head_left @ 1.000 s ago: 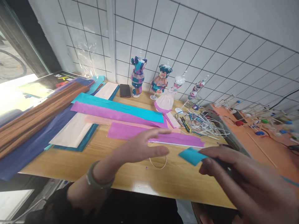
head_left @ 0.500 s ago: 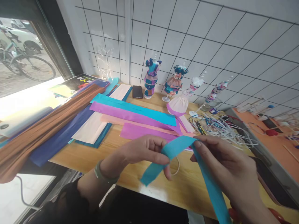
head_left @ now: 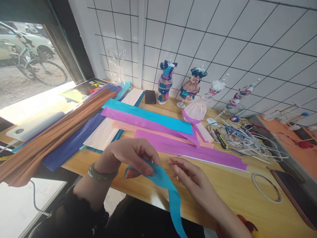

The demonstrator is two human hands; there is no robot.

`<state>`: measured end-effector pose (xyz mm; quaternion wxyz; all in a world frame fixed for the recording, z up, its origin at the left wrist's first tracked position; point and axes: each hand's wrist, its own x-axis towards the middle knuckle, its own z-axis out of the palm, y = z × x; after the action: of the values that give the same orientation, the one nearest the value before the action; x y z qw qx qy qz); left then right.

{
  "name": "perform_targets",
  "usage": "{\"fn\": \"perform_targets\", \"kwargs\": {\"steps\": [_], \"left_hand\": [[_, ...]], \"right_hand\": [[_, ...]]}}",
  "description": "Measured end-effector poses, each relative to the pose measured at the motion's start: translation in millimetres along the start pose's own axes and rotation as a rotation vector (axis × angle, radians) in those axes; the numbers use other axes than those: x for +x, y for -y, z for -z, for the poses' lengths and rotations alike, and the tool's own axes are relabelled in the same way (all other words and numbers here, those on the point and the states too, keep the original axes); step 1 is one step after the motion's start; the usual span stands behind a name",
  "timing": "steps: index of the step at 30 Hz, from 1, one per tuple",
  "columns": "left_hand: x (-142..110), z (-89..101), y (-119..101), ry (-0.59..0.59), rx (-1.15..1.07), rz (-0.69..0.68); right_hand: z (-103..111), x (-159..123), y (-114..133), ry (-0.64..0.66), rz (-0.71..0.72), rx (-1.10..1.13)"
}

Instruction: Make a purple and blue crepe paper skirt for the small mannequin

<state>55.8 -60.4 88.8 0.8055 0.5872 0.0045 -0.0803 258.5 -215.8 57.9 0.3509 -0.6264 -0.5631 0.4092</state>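
My left hand pinches a narrow turquoise crepe paper strip between thumb and fingers. One short end shows behind the left hand, and the long end hangs down past the table's front edge. My right hand is just right of the strip, apart from it, with fingers loosely bent and nothing seen between them. Beyond the hands, a wide turquoise paper sheet lies over a purple paper sheet. Another purple sheet stretches along the table behind my right hand.
Doll-like stands dressed in paper, among them one with a pink skirt, line the wall. Tangled white strips, a utility knife, a white ring and a tablet lie right. Brown crepe paper lies left; a phone rests behind.
My right hand has let go of the turquoise strip and moved left and slightly down. The left hand has shifted left, still gripping the strip, which now hangs from it.
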Motion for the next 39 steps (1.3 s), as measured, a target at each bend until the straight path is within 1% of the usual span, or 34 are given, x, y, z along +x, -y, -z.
{"fn": "perform_targets", "kwargs": {"steps": [2,4,6,8,11,13,16,19,21,24,27,30,32,34,36,38,39], "left_hand": [[-2.6,3.1,0.0,0.028,0.035,-0.016],[-3.2,6.7,1.2,0.027,0.127,-0.010],[-1.7,9.2,3.2,-0.028,0.244,0.027],[1.3,10.3,5.9,-0.079,0.310,0.069],[7.8,10.8,11.3,-0.078,0.357,0.122],[13.5,11.9,15.9,-0.101,0.435,0.111],[22.8,14.7,23.8,-0.216,0.607,0.084],[29.5,16.2,30.4,-0.307,0.696,0.172],[31.3,15.7,32.7,-0.307,0.690,0.212],[31.6,13.9,32.8,-0.305,0.691,0.176],[32.0,12.9,31.2,-0.321,0.667,0.148],[33.9,12.8,30.4,-0.288,0.689,0.151],[35.5,12.7,30.9,-0.267,0.732,0.143],[35.8,12.4,31.9,-0.260,0.757,0.135],[33.4,11.8,32.4,-0.264,0.773,0.129],[27.4,10.4,31.6,-0.285,0.776,0.134],[23.2,9.2,30.4,-0.300,0.769,0.138]], "right_hand": [[-1.4,4.7,-6.6,-0.022,0.107,-0.317],[-0.9,6.5,-15.1,0.002,0.214,-0.528],[1.3,5.1,-23.1,0.012,0.253,-0.626],[5.8,1.4,-29.6,-0.005,0.247,-0.674],[17.3,-5.7,-38.1,-0.051,0.220,-0.694],[26.6,-9.9,-44.1,-0.079,0.184,-0.685],[38.9,-14.4,-52.6,-0.111,0.120,-0.651],[49.1,-17.5,-58.5,-0.133,0.048,-0.603],[57.1,-20.1,-61.5,-0.166,-0.007,-0.577],[73.8,-26.5,-67.7,-0.260,-0.061,-0.573],[94.0,-34.5,-78.9,-0.323,-0.094,-0.564],[109.9,-40.2,-92.4,-0.391,-0.131,-0.543],[113.8,-41.3,-98.2,-0.422,-0.135,-0.536],[112.3,-40.4,-98.8,-0.401,-0.131,-0.524],[108.3,-38.6,-94.6,-0.344,-0.125,-0.522],[105.7,-36.3,-87.9,-0.282,-0.098,-0.570],[105.5,-34.9,-84.1,-0.262,-0.056,-0.624]]}}
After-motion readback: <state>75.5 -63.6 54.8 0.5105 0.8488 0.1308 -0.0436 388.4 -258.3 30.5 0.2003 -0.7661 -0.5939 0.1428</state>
